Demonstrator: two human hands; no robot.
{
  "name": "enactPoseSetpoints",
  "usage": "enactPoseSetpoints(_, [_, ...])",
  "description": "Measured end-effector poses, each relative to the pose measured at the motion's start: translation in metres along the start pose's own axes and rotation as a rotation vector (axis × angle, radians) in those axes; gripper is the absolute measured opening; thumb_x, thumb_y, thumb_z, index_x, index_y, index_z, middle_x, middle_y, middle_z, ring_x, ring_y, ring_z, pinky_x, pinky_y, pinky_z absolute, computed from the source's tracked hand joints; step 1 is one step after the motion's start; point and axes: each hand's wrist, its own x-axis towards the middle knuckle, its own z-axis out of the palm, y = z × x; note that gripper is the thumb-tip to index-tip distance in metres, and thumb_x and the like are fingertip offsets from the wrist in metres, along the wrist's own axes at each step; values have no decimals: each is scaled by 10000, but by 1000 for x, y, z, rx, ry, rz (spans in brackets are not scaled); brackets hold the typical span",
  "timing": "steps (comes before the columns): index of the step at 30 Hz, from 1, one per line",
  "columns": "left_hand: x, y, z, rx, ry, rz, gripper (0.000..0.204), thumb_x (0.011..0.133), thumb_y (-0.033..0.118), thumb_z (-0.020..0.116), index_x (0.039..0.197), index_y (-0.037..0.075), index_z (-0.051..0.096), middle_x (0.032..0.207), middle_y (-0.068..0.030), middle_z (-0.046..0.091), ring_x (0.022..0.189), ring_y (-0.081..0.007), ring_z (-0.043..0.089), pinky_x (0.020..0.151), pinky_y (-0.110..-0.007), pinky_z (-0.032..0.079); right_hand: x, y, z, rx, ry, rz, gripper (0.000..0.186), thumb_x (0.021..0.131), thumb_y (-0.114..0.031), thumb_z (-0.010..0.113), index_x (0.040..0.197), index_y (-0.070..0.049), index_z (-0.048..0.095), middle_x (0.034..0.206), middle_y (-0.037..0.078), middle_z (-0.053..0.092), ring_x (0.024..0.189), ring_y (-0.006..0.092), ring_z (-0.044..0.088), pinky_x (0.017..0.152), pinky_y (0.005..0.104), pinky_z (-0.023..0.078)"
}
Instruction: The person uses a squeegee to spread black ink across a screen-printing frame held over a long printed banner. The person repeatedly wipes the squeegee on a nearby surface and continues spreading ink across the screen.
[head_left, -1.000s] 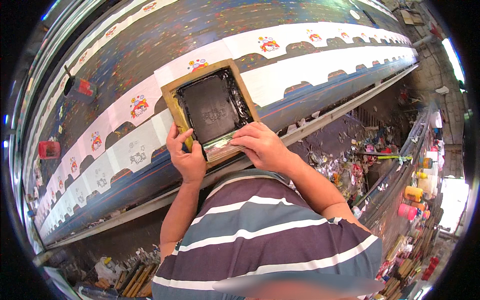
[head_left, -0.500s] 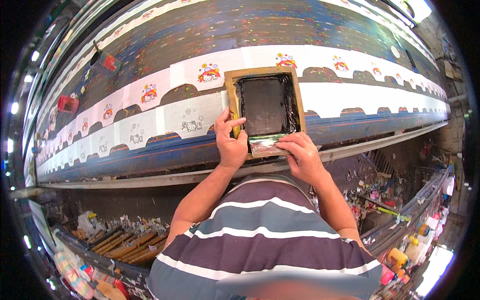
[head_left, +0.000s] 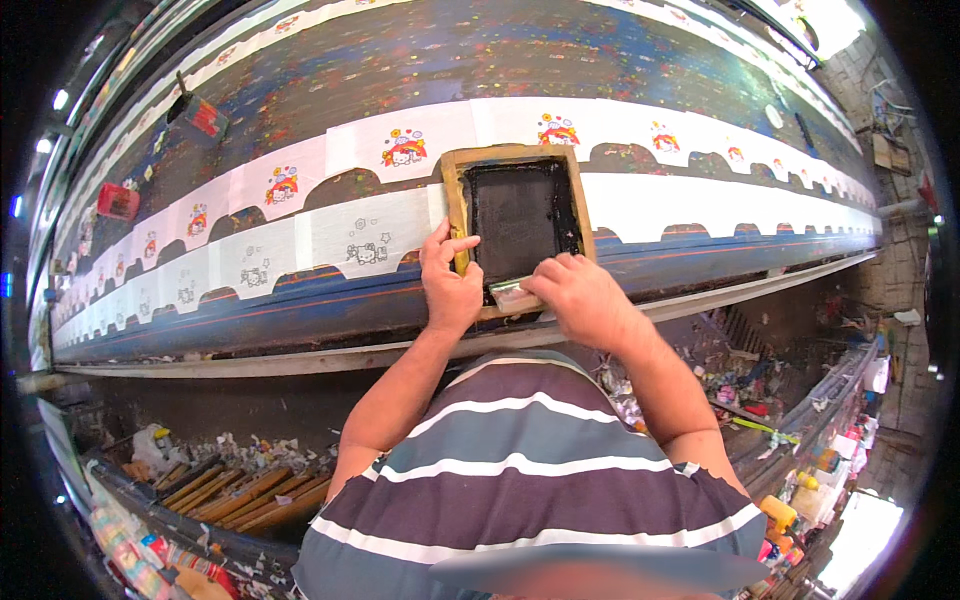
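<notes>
Right hand (head_left: pixel 582 300) shifted inward over the pale squeegee (head_left: pixel 510 294) since half a second ago; the squeegee now slants.
A long, paint-specked table (head_left: pixel 450 60) carries rows of white sheets (head_left: pixel 325 235); on the near row sits the wooden-framed screen (head_left: pixel 508 154), with black-outlined prints to its left and blank sheets to its right. The left hand (head_left: pixel 453 290) is clamped, thumb and fingers, on the screen's left side; the right hand's fingers are closed on the squeegee, at the screen's near end.
</notes>
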Motion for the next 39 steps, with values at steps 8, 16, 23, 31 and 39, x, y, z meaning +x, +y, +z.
enactPoseSetpoints(8, [0, -14, -1, -98, -9, -31, 379, 937, -73, 704, 1269, 57, 831, 1612, -261, 632, 1522, -410, 592, 1308, -485, 431, 94, 83, -23, 73, -25, 72, 353, 951, 25, 706, 1267, -97, 807, 1194, 154, 770, 1202, 410, 729, 1021, 535, 602])
enactPoseSetpoints(16, [3, -9, -4, -110, -19, -54, 399, 930, -85, 709, 1282, 60, 827, 1603, -251, 640, 1491, -410, 613, 1289, -486, 449, 126, 104, -12, 9, 99, 126, 354, 912, -25, 710, 1237, -93, 833, 1151, 163, 791, 1165, 402, 767, 1008, 540, 618])
enactPoseSetpoints(23, [2, -5, -4, -52, -22, -20, 392, 932, -83, 723, 1291, 47, 812, 1598, -254, 647, 1485, -407, 619, 1287, -482, 446, 56, 39, 8, -29, 118, 62, 433, 814, -4, 733, 1221, -118, 826, 1110, 130, 751, 1093, 387, 718, 974, 508, 579])
enactPoseSetpoints(31, [0, -6, -3, 38, -31, 0, 480, 876, -67, 769, 1342, 47, 798, 1629, -252, 635, 1534, -403, 592, 1312, -482, 429, 1, -11, 27, -5, 187, 73, 319, 901, -96, 727, 1211, -113, 797, 1089, 88, 707, 1068, 331, 683, 957, 485, 542])
enactPoseSetpoints(39, [-5, 28, 16, 64, 21, 69, 432, 829, -139, 687, 1204, 31, 819, 1655, -255, 624, 1543, -405, 582, 1309, -486, 430, -55, 23, 24, 231, 408, 45, 419, 843, 8, 789, 1249, -97, 811, 1234, 79, 759, 1200, 333, 710, 1058, 484, 556])
